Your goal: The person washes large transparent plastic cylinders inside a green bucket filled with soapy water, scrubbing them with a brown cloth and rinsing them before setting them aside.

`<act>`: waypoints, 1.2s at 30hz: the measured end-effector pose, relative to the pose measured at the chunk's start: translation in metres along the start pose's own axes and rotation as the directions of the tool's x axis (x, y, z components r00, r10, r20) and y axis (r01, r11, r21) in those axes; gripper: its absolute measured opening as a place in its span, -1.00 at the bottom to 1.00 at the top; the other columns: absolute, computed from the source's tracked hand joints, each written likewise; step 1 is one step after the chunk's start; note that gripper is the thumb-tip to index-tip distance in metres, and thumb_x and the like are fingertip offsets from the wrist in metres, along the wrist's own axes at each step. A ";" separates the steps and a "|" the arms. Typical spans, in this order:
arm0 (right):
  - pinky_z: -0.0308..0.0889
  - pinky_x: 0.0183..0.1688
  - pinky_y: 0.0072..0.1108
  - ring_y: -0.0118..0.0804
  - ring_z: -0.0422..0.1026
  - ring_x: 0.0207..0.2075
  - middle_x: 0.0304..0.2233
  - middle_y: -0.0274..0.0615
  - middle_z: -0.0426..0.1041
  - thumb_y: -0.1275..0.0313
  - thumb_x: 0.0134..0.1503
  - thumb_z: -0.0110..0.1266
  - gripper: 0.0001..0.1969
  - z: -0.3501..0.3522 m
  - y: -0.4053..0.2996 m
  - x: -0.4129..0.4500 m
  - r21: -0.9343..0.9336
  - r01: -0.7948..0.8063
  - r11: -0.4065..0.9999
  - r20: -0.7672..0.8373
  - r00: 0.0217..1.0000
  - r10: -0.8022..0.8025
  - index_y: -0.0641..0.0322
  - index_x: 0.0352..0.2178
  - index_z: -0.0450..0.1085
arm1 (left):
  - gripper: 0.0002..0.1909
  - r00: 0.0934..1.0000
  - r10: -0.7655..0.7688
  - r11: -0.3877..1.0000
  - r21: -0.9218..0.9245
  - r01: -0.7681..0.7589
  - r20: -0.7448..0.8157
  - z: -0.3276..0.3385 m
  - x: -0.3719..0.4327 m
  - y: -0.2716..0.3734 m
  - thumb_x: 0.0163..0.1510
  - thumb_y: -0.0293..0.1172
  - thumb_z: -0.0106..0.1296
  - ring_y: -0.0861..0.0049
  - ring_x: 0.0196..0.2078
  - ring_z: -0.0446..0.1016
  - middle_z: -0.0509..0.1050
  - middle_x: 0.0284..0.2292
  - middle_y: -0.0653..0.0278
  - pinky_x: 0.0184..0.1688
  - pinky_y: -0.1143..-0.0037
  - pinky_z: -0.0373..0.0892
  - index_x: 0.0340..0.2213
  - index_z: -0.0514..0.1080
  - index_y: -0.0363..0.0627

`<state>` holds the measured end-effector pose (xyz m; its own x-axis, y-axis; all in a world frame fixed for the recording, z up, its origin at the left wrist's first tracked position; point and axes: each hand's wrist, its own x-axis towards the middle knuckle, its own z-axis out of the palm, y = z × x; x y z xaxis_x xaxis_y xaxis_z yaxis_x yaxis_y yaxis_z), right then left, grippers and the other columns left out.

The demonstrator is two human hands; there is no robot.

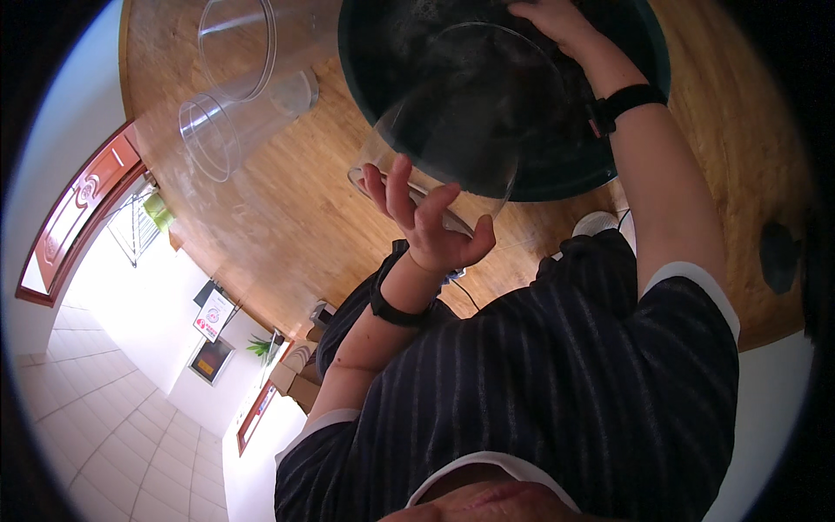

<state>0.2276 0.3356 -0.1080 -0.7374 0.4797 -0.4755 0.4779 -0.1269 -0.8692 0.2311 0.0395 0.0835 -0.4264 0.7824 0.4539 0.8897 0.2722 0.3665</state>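
My left hand (427, 218) supports the base of a clear plastic cylindrical container (450, 143), its fingers spread at the bottom edge. The container lies tilted, its round mouth over a large dark green tub (642, 59). My right hand (551, 19) is over the tub, beyond the container's mouth, partly cut off by the top edge of the picture; whether it touches anything cannot be told. The inside of the tub is dark, with pale foam-like patches near the top.
Two more clear cylindrical containers, one upper (236, 46) and one lower (212, 137), lie at upper left on the wood-look floor (280, 209). A shoe (595, 224) shows by the tub's near edge, close to a thin black cable (465, 293). Cardboard boxes (300, 385) stand at lower left.
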 end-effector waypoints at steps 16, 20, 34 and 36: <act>0.34 -0.14 -0.37 -0.28 0.45 -0.20 -0.26 -0.20 0.51 0.23 0.18 0.12 -0.72 0.009 -0.032 -0.040 0.274 -0.398 0.875 0.451 0.857 0.249 0.17 -0.19 0.52 | -0.64 0.969 0.144 0.980 -0.165 -0.111 0.199 -0.023 -0.007 -0.024 -0.17 -0.13 0.13 -0.16 0.35 -0.18 0.20 0.14 0.01 0.29 -0.07 -0.29 -0.27 0.38 0.15; 0.32 -0.19 -0.36 -0.28 0.42 -0.29 -0.39 -0.23 0.46 0.09 0.21 0.06 -0.66 0.002 -0.024 -0.050 0.391 -0.592 0.705 0.497 0.780 0.379 0.12 -0.24 0.53 | -0.59 0.980 0.109 0.983 -0.164 -0.081 0.169 -0.023 0.004 -0.040 -0.15 -0.14 0.10 -0.14 0.32 -0.12 0.18 0.13 -0.03 0.30 -0.03 -0.25 -0.22 0.35 0.06; 0.26 0.08 -0.29 0.08 0.39 0.03 0.01 0.04 0.44 -0.27 0.20 -0.39 -0.22 -0.008 -0.032 -0.064 -0.323 -0.393 0.861 -0.013 0.911 0.411 0.18 -0.23 0.56 | -0.48 0.961 -0.187 0.945 -0.229 0.232 0.203 -0.005 0.087 -0.074 -0.16 -0.16 0.12 -0.04 0.26 -0.07 0.13 0.10 0.01 0.25 0.07 -0.12 -0.12 0.28 0.00; 0.35 -0.03 -0.26 0.09 0.43 -0.05 -0.08 0.05 0.48 -0.20 0.17 -0.18 -0.36 -0.015 -0.053 -0.070 -0.493 -0.306 0.815 -0.094 0.949 0.300 0.15 -0.30 0.56 | -0.47 0.956 -0.227 0.929 -0.255 0.270 0.187 -0.009 0.079 -0.078 -0.13 -0.12 0.12 -0.01 0.27 -0.08 0.12 0.11 0.01 0.27 0.09 -0.13 -0.12 0.27 -0.02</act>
<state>0.2610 0.3221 -0.0266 -0.5120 0.4989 -0.6992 0.8501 0.1774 -0.4959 0.1263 0.0746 0.0981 -0.5787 0.7909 0.1990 0.6694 0.3212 0.6698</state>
